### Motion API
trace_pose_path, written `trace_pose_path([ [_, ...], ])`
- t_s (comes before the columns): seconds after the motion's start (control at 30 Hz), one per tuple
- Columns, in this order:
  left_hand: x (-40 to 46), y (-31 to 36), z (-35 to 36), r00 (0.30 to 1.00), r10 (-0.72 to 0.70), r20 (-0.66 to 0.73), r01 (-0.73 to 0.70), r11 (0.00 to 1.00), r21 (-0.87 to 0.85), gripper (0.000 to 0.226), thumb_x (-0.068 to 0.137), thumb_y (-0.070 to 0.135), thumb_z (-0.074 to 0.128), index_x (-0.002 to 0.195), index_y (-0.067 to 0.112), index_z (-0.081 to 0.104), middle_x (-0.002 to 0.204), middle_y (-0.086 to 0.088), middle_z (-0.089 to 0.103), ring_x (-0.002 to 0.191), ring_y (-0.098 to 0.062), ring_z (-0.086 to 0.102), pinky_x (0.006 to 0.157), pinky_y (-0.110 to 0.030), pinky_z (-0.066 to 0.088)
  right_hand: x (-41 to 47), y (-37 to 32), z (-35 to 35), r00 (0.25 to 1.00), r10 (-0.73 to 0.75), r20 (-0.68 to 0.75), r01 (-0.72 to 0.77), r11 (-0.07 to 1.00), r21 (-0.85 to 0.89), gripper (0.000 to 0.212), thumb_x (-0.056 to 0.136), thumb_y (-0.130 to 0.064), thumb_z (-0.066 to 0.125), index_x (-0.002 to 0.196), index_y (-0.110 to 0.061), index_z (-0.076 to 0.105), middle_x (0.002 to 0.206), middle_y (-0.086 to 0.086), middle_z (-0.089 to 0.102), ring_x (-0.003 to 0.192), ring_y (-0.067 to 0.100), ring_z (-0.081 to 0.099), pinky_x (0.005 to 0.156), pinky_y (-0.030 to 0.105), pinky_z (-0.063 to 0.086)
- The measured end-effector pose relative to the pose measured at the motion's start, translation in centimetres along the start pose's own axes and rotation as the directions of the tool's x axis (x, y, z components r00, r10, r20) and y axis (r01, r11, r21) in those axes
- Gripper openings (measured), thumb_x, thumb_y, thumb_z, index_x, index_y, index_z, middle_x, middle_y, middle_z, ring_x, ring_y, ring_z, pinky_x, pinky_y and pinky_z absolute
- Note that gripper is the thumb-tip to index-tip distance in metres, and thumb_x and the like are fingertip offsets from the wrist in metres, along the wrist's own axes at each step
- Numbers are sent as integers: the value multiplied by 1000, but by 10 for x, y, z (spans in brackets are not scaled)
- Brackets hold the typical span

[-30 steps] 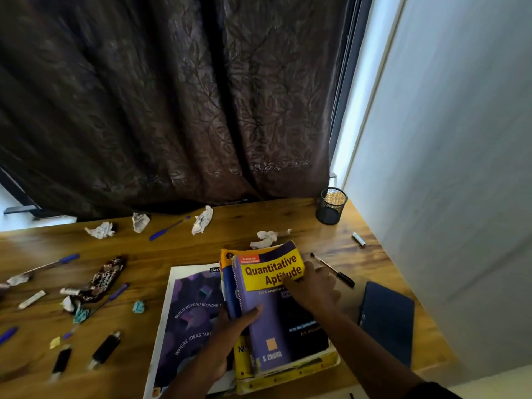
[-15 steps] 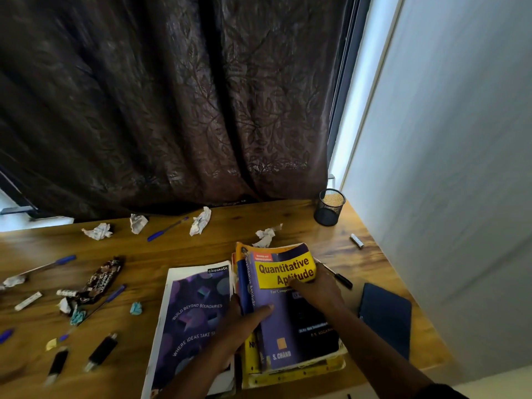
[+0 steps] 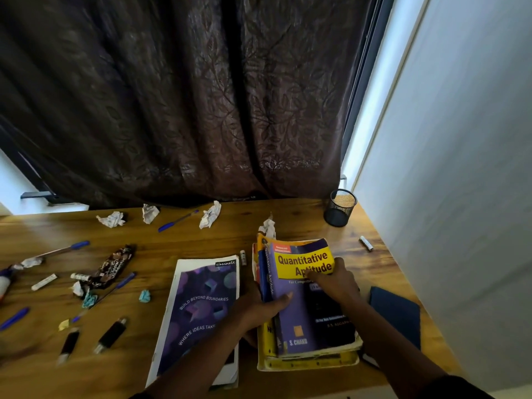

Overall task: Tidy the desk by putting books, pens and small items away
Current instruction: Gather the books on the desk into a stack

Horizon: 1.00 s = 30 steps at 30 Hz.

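Hands meet on a stack of books [image 3: 308,358] at lower centre-right of the frame, on a wooden desk [image 3: 230,234]. The left hand [image 3: 259,308] grips the stack's left side, thumb lying across the cover of the top book, "Quantitative Aptitude" [image 3: 302,286]; the right hand [image 3: 335,280] rests on that cover's upper right, fingers curled over the yellow title panel at its edge. Just left of the stack lies a purple notebook [image 3: 201,300], partly under the left forearm. A dark blue notebook [image 3: 398,315] sits at lower right. A black mesh pen cup [image 3: 339,208] stands at the desk's far right corner. Crumpled papers [image 3: 210,214], blue pens [image 3: 177,221], black markers [image 3: 110,335] and a snack wrapper [image 3: 112,266] litter the left half, before a dark curtain [image 3: 172,96].
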<state>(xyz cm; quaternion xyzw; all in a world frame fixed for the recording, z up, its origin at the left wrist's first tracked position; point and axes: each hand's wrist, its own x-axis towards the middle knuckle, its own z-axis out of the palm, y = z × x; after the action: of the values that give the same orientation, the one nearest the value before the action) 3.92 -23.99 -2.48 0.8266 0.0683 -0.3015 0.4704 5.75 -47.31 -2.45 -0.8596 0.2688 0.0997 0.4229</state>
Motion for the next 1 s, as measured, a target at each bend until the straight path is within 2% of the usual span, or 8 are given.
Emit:
trace_pose_path([
  [0.1, -2, 1, -3, 999, 11, -33, -5, 986, 168, 118, 37, 108, 50, 129, 35, 51, 118, 9, 69, 94, -14, 68, 55, -24, 53, -1, -2, 1, 1000, 7, -1, -7, 1000, -30, 75, 72, -69, 76, 124, -28, 40, 123, 11, 54, 113, 34, 57, 94, 50, 51],
  [0.17, -3, 9, -3, 996, 37, -84, -15, 968, 251, 93, 46, 108, 44, 97, 33, 60, 94, 12, 69, 78, -12, 68, 46, -25, 55, -2, -2, 3, 1000, 6, -4, -6, 999, -46, 76, 74, -69, 75, 126, -27, 39, 125, 11, 51, 114, 33, 56, 93, 49, 51],
  [0.23, -1, 17, -1, 990, 66, -122, -21, 941, 337, 83, 63, 102, 39, 82, 25, 62, 82, 8, 69, 71, -13, 69, 53, -28, 59, -3, -3, 3, 1000, 5, -11, -5, 998, -56, 77, 74, -69, 75, 127, -26, 38, 125, 12, 50, 115, 34, 55, 94, 49, 50],
  [0.3, 4, 19, 2, 982, 113, -153, -38, 904, 425, 79, 75, 93, 43, 90, 19, 68, 91, 1, 74, 82, -17, 72, 75, -34, 62, -3, -4, 3, 1000, 7, -13, -8, 999, -49, 78, 74, -70, 75, 127, -26, 38, 127, 13, 49, 117, 35, 54, 96, 50, 50],
  [0.37, 7, 16, 5, 976, 128, -175, -53, 923, 381, 67, 81, 81, 56, 105, 20, 69, 104, 0, 74, 91, -18, 72, 83, -38, 61, -5, -6, 3, 1000, 6, -5, -6, 998, -56, 81, 73, -72, 74, 130, -27, 38, 128, 13, 48, 120, 36, 53, 97, 50, 48],
  [0.53, 9, 12, 6, 966, 133, -221, -43, 928, 371, 63, 81, 76, 61, 112, 22, 63, 107, 2, 72, 94, -19, 71, 83, -39, 61, -5, -13, 2, 999, 49, -3, -49, 998, -47, 87, 66, -77, 70, 130, -29, 36, 131, 14, 46, 124, 39, 48, 100, 53, 45],
  [0.83, 11, 6, -4, 978, 43, -205, 21, 953, 303, 56, 76, 86, 55, 82, 32, 44, 83, 16, 57, 74, -6, 58, 67, -30, 58, -11, -25, 14, 987, 136, -83, -142, 987, -80, 93, 71, -78, 67, 139, -27, 31, 144, 14, 39, 134, 37, 39, 103, 60, 40],
  [1.0, 1, 12, -4, 986, 22, -165, 24, 961, 276, 47, 83, 72, 64, 99, 31, 47, 104, 4, 64, 94, -19, 65, 78, -38, 61, -17, -18, 10, 995, 65, -79, -71, 994, -81, 90, 78, -75, 66, 143, -24, 31, 146, 14, 39, 137, 37, 37, 106, 57, 39],
])
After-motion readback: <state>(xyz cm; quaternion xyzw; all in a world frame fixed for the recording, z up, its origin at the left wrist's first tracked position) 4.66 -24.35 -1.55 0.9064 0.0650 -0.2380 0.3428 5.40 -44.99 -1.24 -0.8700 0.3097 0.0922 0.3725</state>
